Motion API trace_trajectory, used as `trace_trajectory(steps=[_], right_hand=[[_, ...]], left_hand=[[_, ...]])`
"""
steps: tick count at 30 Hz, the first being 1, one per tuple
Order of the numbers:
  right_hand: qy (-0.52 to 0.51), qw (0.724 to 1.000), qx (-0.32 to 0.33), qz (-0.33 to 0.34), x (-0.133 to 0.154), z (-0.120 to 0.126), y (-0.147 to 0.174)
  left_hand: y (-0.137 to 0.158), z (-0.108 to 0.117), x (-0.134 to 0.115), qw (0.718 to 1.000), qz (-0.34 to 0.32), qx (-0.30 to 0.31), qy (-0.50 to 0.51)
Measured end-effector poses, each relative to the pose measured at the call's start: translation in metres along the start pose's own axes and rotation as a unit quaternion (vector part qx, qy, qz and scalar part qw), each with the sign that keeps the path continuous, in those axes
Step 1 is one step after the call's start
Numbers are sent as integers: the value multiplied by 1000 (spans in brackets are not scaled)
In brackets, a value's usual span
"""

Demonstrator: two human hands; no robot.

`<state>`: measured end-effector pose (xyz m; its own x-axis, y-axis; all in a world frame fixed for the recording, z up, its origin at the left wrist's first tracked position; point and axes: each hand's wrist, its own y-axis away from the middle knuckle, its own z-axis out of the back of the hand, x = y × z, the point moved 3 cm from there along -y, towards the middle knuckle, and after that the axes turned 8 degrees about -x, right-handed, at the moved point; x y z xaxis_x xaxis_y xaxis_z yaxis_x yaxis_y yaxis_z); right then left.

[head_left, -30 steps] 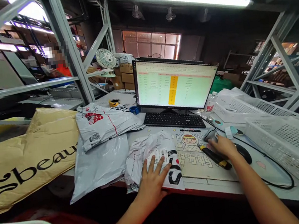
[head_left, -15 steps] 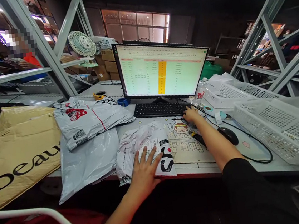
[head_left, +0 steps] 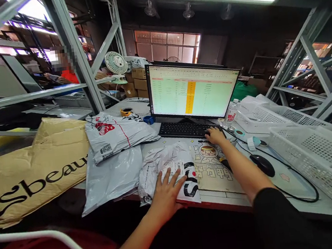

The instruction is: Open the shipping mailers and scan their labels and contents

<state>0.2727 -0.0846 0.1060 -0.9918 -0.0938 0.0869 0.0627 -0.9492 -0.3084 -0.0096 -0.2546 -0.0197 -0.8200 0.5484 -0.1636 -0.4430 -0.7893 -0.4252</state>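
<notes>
My left hand (head_left: 167, 191) lies flat with spread fingers on a crumpled white mailer bag (head_left: 154, 167), over its printed label. The bag rests at the table's front edge. My right hand (head_left: 215, 135) is on the right end of the black keyboard (head_left: 181, 130), fingers apart and touching the keys. Behind the keyboard a monitor (head_left: 165, 96) displays a spreadsheet with an orange column. Left of the mailer under my hand are a grey-white printed mailer (head_left: 115, 136), a plain grey mailer (head_left: 114, 176) beneath it, and a large tan mailer (head_left: 39, 167).
A black mouse (head_left: 262, 164) and its cable lie right of my forearm. White perforated baskets (head_left: 313, 155) line the right side. Tape rolls (head_left: 127, 111), a bottle (head_left: 233, 111) and a small fan (head_left: 116, 63) stand farther back. Another person (head_left: 69, 74) is behind the metal frame (head_left: 78, 54).
The camera view has tilted up and turned left, so everything sits lower and farther right. The highlighted cell on the screen has moved. Both hands keep their places on the mailer and keyboard.
</notes>
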Motion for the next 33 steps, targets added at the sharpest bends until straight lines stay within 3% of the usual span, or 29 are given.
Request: trace_trajectory(steps=[5,8,10,12,15,17,19,22,26,28,30,33], right_hand=[[-29,1000,-1,-5,-9,2,77],[-24,999,-3,-28,-42,-15,145],[-5,1000,-11,-23,-63,-26,181],[13,999,-24,-22,-77,-34,202],[25,998,-28,-57,-85,-38,205],[24,996,-25,-82,-83,-34,196],[-5,994,-39,-102,-77,-24,185],[-125,985,-74,-94,-51,2,169],[-280,956,-33,78,35,35,149],[-303,937,-4,175,87,41,139],[-288,930,18,230,128,39,127],[-231,938,43,254,151,29,113]], left_hand=[[-2,14,-4,999,-3,49,-4],[-12,41,-4,994,-23,104,29],[-22,67,1,990,-30,104,94],[-35,94,10,982,-11,51,182],[-53,120,35,944,85,-126,292],[-59,118,56,904,172,-241,308],[-59,102,76,878,252,-294,282],[-51,68,97,878,313,-279,232],[-39,44,103,883,307,-288,208],[-35,43,101,880,299,-304,211],[-32,44,99,874,297,-312,223],[-27,48,98,861,306,-328,239]])
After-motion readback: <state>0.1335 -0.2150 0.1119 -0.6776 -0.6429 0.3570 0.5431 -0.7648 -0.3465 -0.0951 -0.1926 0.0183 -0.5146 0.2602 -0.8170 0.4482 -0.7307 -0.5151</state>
